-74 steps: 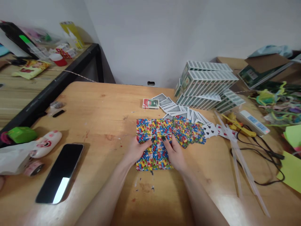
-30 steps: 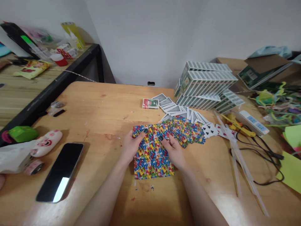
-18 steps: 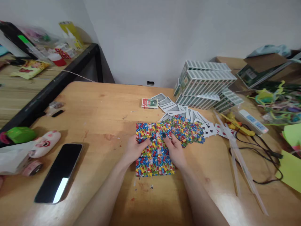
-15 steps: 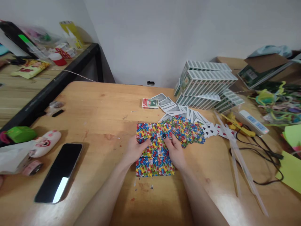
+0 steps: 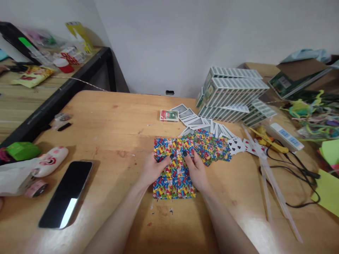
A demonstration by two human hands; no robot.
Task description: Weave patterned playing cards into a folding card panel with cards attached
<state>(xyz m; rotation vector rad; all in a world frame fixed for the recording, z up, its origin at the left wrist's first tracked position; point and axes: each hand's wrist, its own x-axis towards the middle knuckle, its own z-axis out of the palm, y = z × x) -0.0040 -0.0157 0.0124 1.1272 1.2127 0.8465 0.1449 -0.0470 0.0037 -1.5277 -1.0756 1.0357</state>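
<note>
Several cards with colourful patterned backs (image 5: pixel 174 187) lie together as a rectangle near the middle of the table. My left hand (image 5: pixel 155 169) grips their left side, its thumb pressed on top. At the right side my right hand (image 5: pixel 196 171) holds them the same way, thumb on top and the other fingers mostly hidden. More colourful cards (image 5: pixel 212 146) are spread just beyond my right hand. Behind these lie grey-backed cards (image 5: pixel 196 121) in a fan, and face-up cards (image 5: pixel 236 145) continue to the right. A red and green card box (image 5: pixel 169 115) sits behind the rectangle.
Stacked card boxes (image 5: pixel 233 93) stand at the back right. A power strip (image 5: pixel 286 137), black cable (image 5: pixel 291 165), yellow glue gun (image 5: pixel 270 141) and clear sticks (image 5: pixel 278 190) lie right. A phone (image 5: pixel 66 194) and white pouch (image 5: pixel 50 162) lie left. A side table (image 5: pixel 53 91) adjoins.
Both hands stay on the card rectangle. Its lower right cards have shifted slightly to the left. Otherwise the view has only moved slightly.
</note>
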